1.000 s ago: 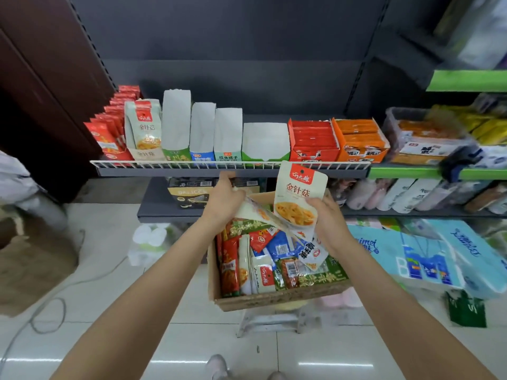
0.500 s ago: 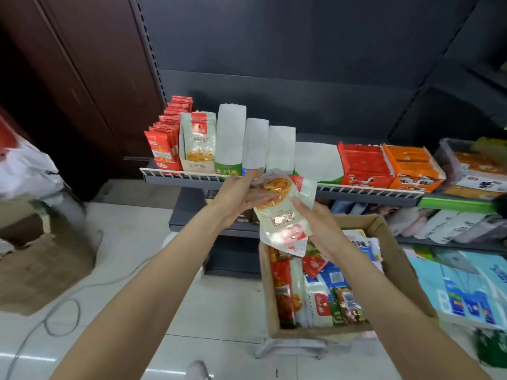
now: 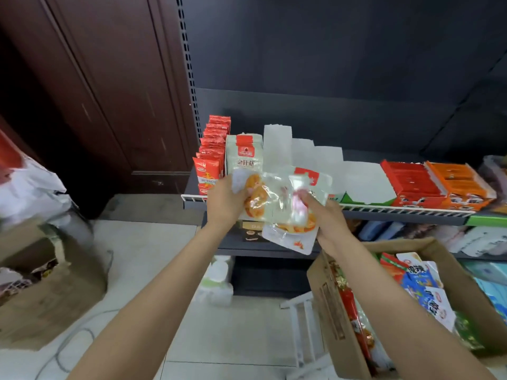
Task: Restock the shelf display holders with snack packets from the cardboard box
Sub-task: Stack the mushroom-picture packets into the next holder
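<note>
My left hand (image 3: pixel 225 200) and my right hand (image 3: pixel 325 219) together hold a bunch of pale green snack packets (image 3: pixel 285 207) with orange food pictures, just in front of the shelf rail (image 3: pixel 397 211). Behind them a matching packet stands in the second display holder (image 3: pixel 243 157), next to a row of red packets (image 3: pixel 211 160). To its right stand white holders (image 3: pixel 277 144) whose contents are hidden from here. The cardboard box (image 3: pixel 329 294) with mixed packets sits lower right on a white stool.
Red (image 3: pixel 411 182) and orange (image 3: pixel 461 185) snack boxes fill the shelf's right part. A lower shelf (image 3: pixel 274 250) carries more goods. A second cardboard box (image 3: pixel 52 292) and white bags (image 3: pixel 30 187) lie on the floor at left, by a dark door (image 3: pixel 109 91). A cable trails across the tiles.
Both hands have carried the packets left and up from above the box to the shelf front near the second holder. My view has swung left, so the box now lies lower right.
</note>
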